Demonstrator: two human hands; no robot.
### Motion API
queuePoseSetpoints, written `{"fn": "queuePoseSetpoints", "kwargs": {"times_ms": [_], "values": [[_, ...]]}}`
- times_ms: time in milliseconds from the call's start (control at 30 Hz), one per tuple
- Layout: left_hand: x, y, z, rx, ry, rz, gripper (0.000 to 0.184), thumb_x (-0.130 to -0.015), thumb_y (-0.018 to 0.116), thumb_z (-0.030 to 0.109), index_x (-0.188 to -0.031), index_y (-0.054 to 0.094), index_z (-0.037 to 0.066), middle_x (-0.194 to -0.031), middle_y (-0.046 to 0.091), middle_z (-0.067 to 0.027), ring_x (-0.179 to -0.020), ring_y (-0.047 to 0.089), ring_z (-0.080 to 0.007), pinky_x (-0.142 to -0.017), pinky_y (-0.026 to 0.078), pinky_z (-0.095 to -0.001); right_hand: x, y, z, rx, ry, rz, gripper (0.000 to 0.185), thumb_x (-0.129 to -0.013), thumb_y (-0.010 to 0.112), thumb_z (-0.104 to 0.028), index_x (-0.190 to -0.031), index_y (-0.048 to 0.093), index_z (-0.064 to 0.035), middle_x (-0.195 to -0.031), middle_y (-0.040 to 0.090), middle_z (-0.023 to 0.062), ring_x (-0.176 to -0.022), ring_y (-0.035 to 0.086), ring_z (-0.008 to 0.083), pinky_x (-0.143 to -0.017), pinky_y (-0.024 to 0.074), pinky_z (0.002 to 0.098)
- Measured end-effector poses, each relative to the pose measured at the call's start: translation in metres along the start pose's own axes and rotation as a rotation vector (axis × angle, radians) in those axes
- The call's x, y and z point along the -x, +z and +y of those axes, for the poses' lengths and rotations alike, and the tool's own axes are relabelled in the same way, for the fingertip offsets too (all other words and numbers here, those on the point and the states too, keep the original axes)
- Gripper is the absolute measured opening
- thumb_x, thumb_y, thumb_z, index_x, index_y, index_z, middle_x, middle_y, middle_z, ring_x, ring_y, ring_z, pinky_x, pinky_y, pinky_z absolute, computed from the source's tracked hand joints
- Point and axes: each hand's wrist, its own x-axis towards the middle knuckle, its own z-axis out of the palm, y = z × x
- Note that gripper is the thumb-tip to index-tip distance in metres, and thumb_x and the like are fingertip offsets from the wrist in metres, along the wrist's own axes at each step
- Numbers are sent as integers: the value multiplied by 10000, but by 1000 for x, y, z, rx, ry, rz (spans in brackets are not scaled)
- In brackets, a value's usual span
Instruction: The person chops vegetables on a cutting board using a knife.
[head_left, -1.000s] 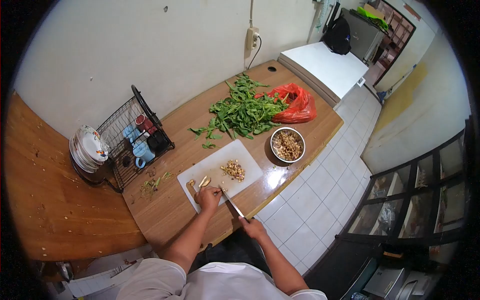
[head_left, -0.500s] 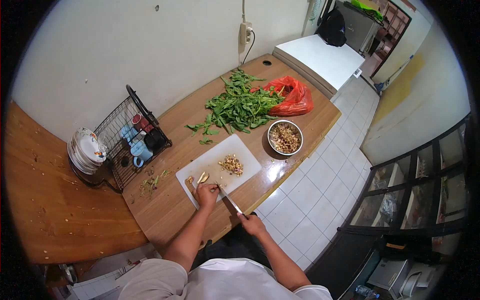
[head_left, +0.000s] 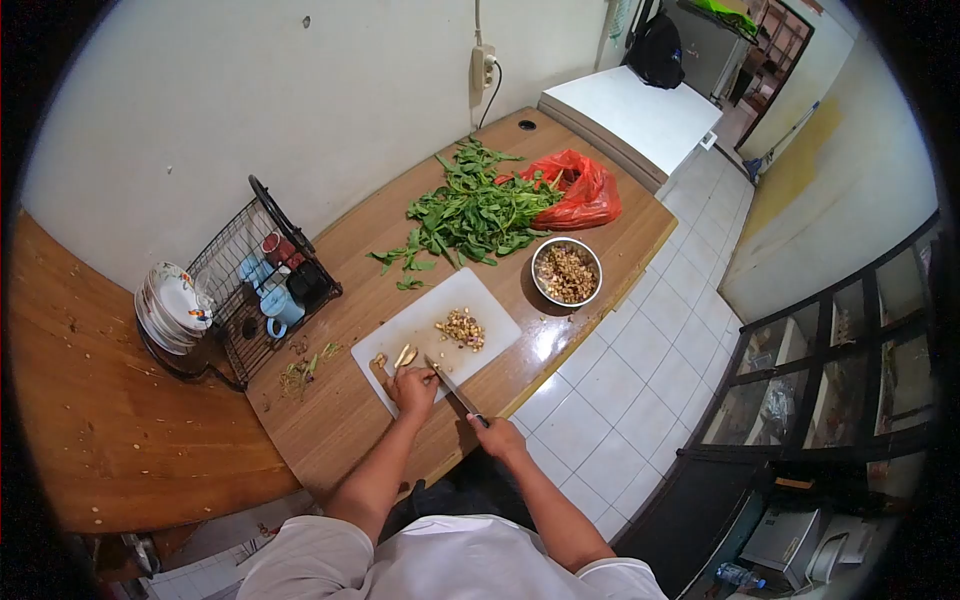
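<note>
My right hand (head_left: 497, 438) is closed round the dark handle of a kitchen knife (head_left: 456, 391). The blade slants up and left over the white cutting board (head_left: 430, 312), its tip close to my left fingers. My left hand (head_left: 411, 390) presses on the near part of the board with its fingers bunched; what they hold is hidden. Just beyond those fingers lie pale, long pieces (head_left: 405, 355), and a brownish piece (head_left: 378, 362) rests near the board's left edge. A heap of small chopped bits (head_left: 461, 328) sits toward the right of the board.
A metal bowl (head_left: 538, 284) with chopped brown pieces stands right of the board. Leafy greens (head_left: 470, 210) and a red plastic bag (head_left: 590, 195) lie behind. At left are a wire dish rack (head_left: 240, 290) with cups and plates, and scraps (head_left: 300, 374) on the wooden table (head_left: 345, 425).
My right hand has moved slightly up and forward, and the knife tip now reaches farther past my left fingers. My left hand stays almost in place. The view has shifted a little.
</note>
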Motion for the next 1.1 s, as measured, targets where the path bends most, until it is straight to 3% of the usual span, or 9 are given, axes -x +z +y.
{"fn": "queuePoseSetpoints", "kwargs": {"times_ms": [100, 200, 267, 367, 600, 767, 867, 1000, 1100], "values": [[3, -3, 5, -17, -1, 16, 126, -752, 811, 251, -870, 809, 207, -870, 738, 13, -1032, 609, -203, -964, 350, -440, -10, 12, 10, -41, -52, 34, 748, -953, 419, -707, -1282, 672, -86, -1209, 669, 270, -1180, 620, 427, -1007, 483, 470], [5, 0, 0, 19, -12, 28, 117, -757, 808, 255, -864, 807, 207, -884, 743, 22, -1026, 604, -205, -969, 342, -437, -16, 22, 32, -109, -175, 140, 762, -939, 422, -733, -1120, 738, -63, -1068, 717, 251, -1060, 679, 402, -940, 513, 451], [5, 2, -2, 47, -29, 24, 114, -756, 806, 256, -858, 807, 206, -891, 747, 26, -1017, 605, -205, -963, 344, -436, -1, 11, 32, -165, -148, 2, 776, -925, 432, -754, -900, 745, -44, -883, 727, 211, -901, 703, 368, -859, 526, 435], [4, 4, -5, 80, -45, 30, 105, -754, 803, 258, -845, 807, 206, -905, 753, 33, -1005, 609, -206, -948, 350, -435, 1, 14, 38, -166, -104, 0, 786, -913, 441, -768, -761, 708, -44, -773, 706, 173, -806, 691, 338, -811, 525, 420], [5, -1, -1, 65, -40, 40, 101, -749, 804, 263, -834, 808, 210, -913, 755, 33, -1009, 617, -209, -912, 363, -436, -3, 21, 35, -116, -80, 67, 772, -919, 448, -750, -842, 734, -38, -815, 718, 193, -864, 702, 376, -841, 524, 449], [5, -3, -1, 37, -24, 10, 120, -740, 819, 273, -843, 812, 212, -924, 756, 13, -1024, 619, -221, -945, 369, -446, -2, 16, 13, -23, -51, 89, 789, -935, 430, -732, -1156, 723, -34, -1078, 716, 258, -1081, 668, 420, -958, 503, 479], [4, -2, -4, 17, -23, -2, 116, -751, 809, 286, -844, 811, 217, -916, 755, 18, -1022, 617, -222, -932, 361, -456, 3, 3, -7, -42, -29, 29, 783, -935, 428, -732, -1215, 706, -56, -1190, 677, 276, -1162, 632, 422, -1000, 485, 478], [3, -11, 2, 37, -63, -53, 125, -761, 811, 314, -840, 810, 217, -885, 752, 14, -1010, 615, -223, -932, 357, -465, 0, 9, 0, -56, -52, 67, 782, -934, 422, -736, -1234, 701, -70, -1194, 675, 277, -1165, 630, 423, -999, 486, 479], [4, -10, 0, 59, -26, -22, 131, -764, 814, 322, -841, 811, 217, -861, 748, 20, -990, 611, -217, -926, 356, -459, -3, 19, 18, -96, -76, 179, 775, -930, 427, -745, -1087, 752, -60, -1062, 721, 249, -1072, 678, 400, -950, 510, 460]]}}
